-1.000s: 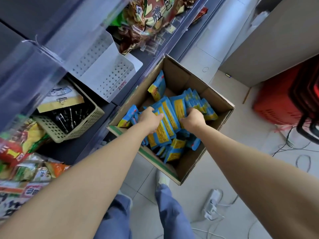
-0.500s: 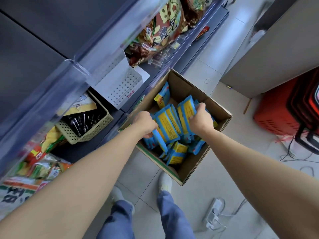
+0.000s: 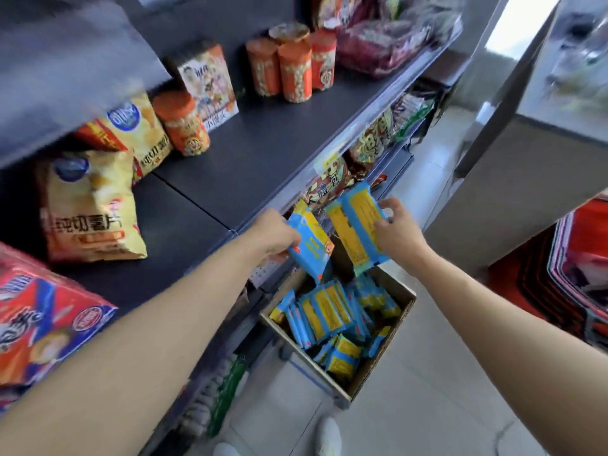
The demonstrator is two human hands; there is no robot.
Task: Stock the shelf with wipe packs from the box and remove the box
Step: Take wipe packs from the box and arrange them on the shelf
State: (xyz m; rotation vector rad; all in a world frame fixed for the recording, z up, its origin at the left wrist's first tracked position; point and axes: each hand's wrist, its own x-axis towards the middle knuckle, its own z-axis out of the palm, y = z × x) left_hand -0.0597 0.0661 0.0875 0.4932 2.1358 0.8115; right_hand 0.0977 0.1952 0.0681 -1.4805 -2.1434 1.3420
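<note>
In the head view, both hands are up at the front edge of the shelf [image 3: 250,153], and each is closed on stock. The left hand [image 3: 274,236] pinches 1 wipe pack [image 3: 311,250] by its upper end, so the pack hangs tilted with its lower corner over the box [image 3: 371,373]. The right hand [image 3: 399,233] curls round what looks like 2 packs [image 3: 357,225] pressed flat together, yellow labels toward us (the blur keeps us from a sure count). We judge that gripping the packs at 1 end leaves the free end ready to go onto the dark shelf board first, without a change of grasp. A bare stretch of that board lies just beyond the left hand, between the chip bags [image 3: 88,205] and the orange canisters [image 3: 294,70].

The box stands open on the floor against the foot of the shelving, directly below the hands. It holds many remaining packs [image 3: 324,314]. 1 row stands on edge along its far side, and loose ones are heaped toward the near corner. So we judge the stocking to be far from done, and the box cannot go yet.

On the near left of the shelf sits a red carton [image 3: 42,324]. A white shoe [image 3: 329,436] shows on the floor near the box's near corner, and red baskets [image 3: 579,268] stand well apart at the right.
</note>
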